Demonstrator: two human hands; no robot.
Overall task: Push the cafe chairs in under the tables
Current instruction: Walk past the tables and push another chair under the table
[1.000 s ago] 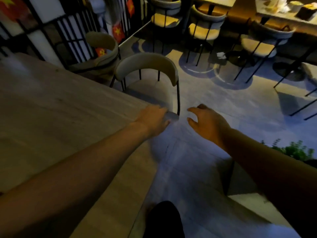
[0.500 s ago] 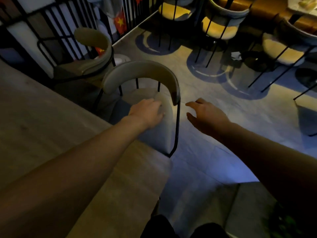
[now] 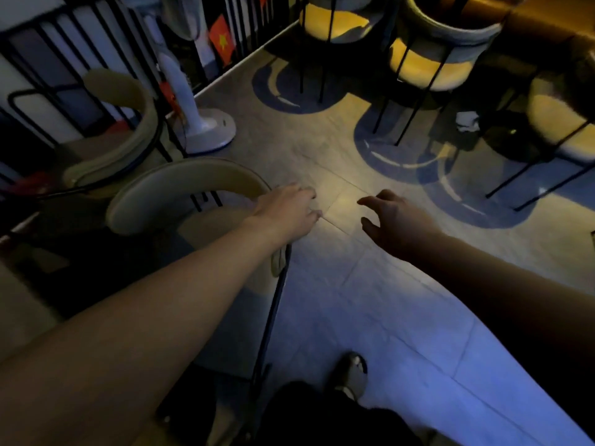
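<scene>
Beige chair | left hand grip grasping backrest | right hand grip released, clear

We see a white pedestal fan on the grey tiled floor, just beside a black railing w/ small red flags hung on it; a crumpled white scrap on the floor far right; a shoe at bottom

I count five chairs, two near me and three across the floor, two hands, one fan stand and one small red flag.
</scene>
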